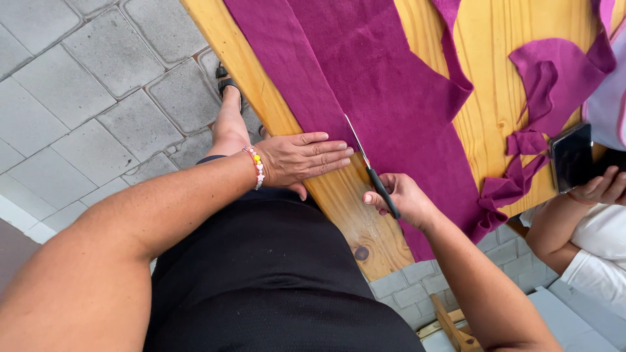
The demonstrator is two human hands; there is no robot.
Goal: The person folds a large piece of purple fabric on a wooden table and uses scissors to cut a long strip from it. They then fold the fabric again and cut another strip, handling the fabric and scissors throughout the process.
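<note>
At the centre of the head view, the right hand (pixel 405 199) grips scissors (pixel 372 171), blades slightly parted, in the magenta fabric (pixel 385 85). The left hand (pixel 301 158) lies flat, fingers spread, holding the fabric's edge on the wooden table (pixel 339 202). The cut looks barely begun; most fabric toward the frame's top remains uncut.

One pair of scissors (pixel 373 175). One big purple cloth (pixel 391 98) on one wooden table (pixel 339 195), plus a few cut purple scraps (pixel 541 91), exact count hard to tell. Three hands: left hand (pixel 300 158), right hand (pixel 401 199), another person's hand (pixel 603 188) with one phone (pixel 571 156). One beaded bracelet (pixel 256 166).
</note>
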